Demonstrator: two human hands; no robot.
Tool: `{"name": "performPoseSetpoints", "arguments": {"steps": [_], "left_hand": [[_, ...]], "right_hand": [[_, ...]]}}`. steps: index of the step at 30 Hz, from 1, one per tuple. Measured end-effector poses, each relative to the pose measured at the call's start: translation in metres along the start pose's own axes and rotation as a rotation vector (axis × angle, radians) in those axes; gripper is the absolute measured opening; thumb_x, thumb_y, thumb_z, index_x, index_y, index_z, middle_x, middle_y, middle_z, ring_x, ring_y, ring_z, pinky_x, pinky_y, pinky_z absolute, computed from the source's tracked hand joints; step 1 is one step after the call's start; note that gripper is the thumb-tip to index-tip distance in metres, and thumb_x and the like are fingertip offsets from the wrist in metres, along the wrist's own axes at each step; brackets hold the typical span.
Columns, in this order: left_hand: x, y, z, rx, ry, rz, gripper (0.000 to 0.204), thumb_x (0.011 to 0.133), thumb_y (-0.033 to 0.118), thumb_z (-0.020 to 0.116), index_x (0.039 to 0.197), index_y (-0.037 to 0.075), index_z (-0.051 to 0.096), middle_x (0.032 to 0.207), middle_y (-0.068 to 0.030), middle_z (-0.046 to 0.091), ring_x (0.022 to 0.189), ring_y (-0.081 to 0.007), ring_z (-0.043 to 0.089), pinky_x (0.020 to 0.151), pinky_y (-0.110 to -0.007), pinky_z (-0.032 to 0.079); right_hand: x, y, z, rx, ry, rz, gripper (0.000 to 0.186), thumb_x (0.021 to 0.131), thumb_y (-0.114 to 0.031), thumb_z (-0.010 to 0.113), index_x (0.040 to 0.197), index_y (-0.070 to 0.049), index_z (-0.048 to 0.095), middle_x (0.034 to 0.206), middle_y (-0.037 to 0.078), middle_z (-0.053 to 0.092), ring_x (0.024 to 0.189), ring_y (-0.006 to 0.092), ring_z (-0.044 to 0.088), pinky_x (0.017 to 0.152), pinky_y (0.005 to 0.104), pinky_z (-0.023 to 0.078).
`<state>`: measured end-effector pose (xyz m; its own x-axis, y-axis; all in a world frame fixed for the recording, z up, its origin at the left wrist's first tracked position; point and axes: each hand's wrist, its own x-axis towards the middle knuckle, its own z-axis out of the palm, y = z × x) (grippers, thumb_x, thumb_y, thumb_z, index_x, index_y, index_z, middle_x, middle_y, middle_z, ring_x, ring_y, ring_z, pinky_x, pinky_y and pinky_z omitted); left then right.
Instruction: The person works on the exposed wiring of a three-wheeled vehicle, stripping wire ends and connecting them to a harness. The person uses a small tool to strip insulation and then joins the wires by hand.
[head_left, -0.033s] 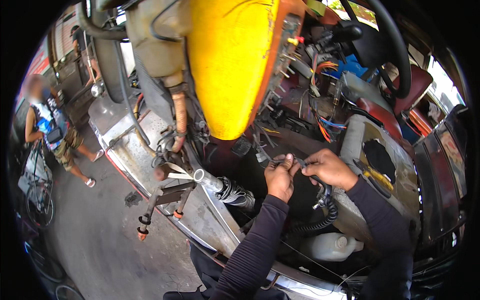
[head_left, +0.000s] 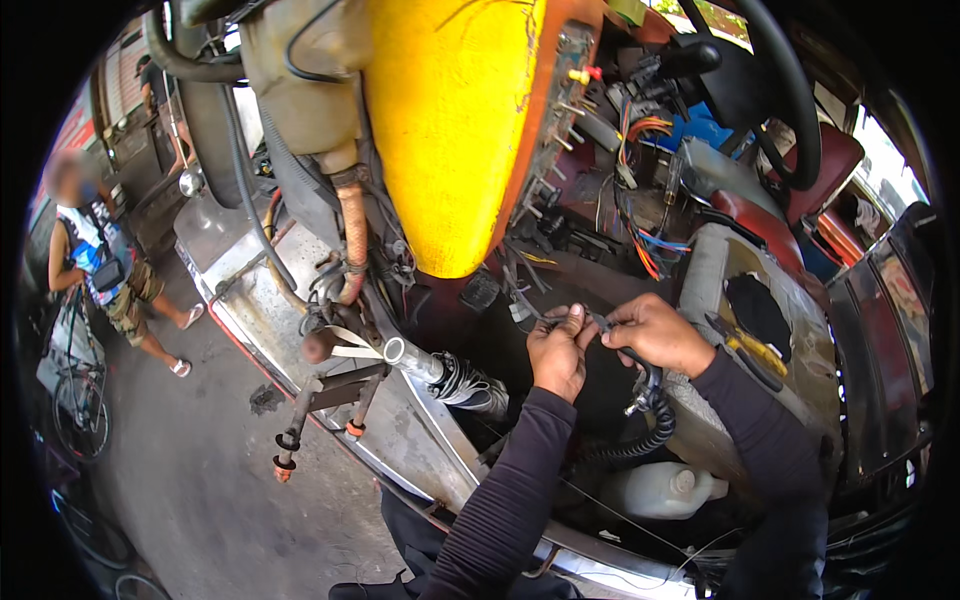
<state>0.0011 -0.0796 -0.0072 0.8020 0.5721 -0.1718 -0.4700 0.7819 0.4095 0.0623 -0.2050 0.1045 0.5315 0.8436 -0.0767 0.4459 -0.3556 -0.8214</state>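
Observation:
In front of the seat base, my left hand pinches a thin dark wire between thumb and fingers. Close beside it, my right hand is closed on a black cable that hangs down below its fingers. That cable runs toward a black coiled hose with a metal fitting. The exact spot where wire and cable meet is hidden by my fingers. Just left of my left hand, a pale connector hangs on loose wires.
A yellow panel rises ahead, beside a steering wheel and loose coloured wires. Pliers with yellow handles lie on the worn seat base. A whitish jug stands below my hands. Metal pipe juts out left. A person stands further left.
The view has shifted very slightly. Both hands keep their hold and nothing else has visibly moved.

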Motion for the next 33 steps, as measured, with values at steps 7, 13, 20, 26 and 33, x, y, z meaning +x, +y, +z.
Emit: {"name": "performPoseSetpoints", "arguments": {"steps": [7, 13, 20, 26, 33], "left_hand": [[-0.002, 0.001, 0.003, 0.048, -0.036, 0.040, 0.015, 0.096, 0.001, 0.068, 0.105, 0.002, 0.056, 0.100, -0.0116, 0.068, 0.091, -0.0216, 0.069, 0.080, -0.034, 0.061], [-0.003, 0.005, 0.004, 0.121, -0.055, 0.089, 0.017, 0.095, -0.001, 0.068, 0.106, 0.003, 0.056, 0.098, -0.0113, 0.069, 0.086, -0.0209, 0.070, 0.076, -0.033, 0.063], [-0.001, 0.005, 0.004, 0.160, -0.035, 0.091, 0.019, 0.094, -0.002, 0.067, 0.107, 0.002, 0.055, 0.097, -0.0108, 0.067, 0.084, -0.0204, 0.069, 0.075, -0.033, 0.062], [-0.002, 0.008, 0.005, 0.168, -0.031, 0.092, 0.019, 0.094, -0.002, 0.067, 0.107, 0.002, 0.054, 0.097, -0.0108, 0.067, 0.084, -0.0203, 0.069, 0.075, -0.033, 0.062], [-0.002, 0.005, 0.003, 0.208, -0.031, 0.114, 0.020, 0.094, -0.001, 0.068, 0.107, 0.002, 0.054, 0.096, -0.0105, 0.067, 0.084, -0.0199, 0.069, 0.075, -0.033, 0.062]], "right_hand": [[0.000, 0.001, 0.002, 0.017, 0.032, 0.013, 0.020, 0.085, -0.010, 0.066, 0.086, 0.010, 0.070, 0.061, 0.012, 0.064, 0.050, 0.0158, 0.060, 0.046, 0.0315, 0.045], [0.002, -0.003, 0.002, 0.023, 0.039, 0.029, 0.020, 0.085, -0.009, 0.066, 0.085, 0.011, 0.070, 0.061, 0.012, 0.064, 0.049, 0.0155, 0.059, 0.045, 0.0318, 0.044], [0.003, -0.002, 0.000, 0.003, 0.000, 0.057, 0.019, 0.084, -0.009, 0.066, 0.084, 0.010, 0.070, 0.060, 0.010, 0.062, 0.050, 0.0149, 0.059, 0.046, 0.0315, 0.044], [0.003, -0.004, 0.001, -0.005, -0.011, 0.058, 0.019, 0.084, -0.008, 0.067, 0.087, 0.010, 0.070, 0.063, 0.009, 0.063, 0.052, 0.0150, 0.060, 0.048, 0.0313, 0.045], [0.000, -0.007, 0.002, -0.050, 0.007, 0.063, 0.021, 0.083, -0.009, 0.067, 0.088, 0.011, 0.070, 0.063, 0.010, 0.063, 0.054, 0.0157, 0.062, 0.049, 0.0324, 0.046]]}}
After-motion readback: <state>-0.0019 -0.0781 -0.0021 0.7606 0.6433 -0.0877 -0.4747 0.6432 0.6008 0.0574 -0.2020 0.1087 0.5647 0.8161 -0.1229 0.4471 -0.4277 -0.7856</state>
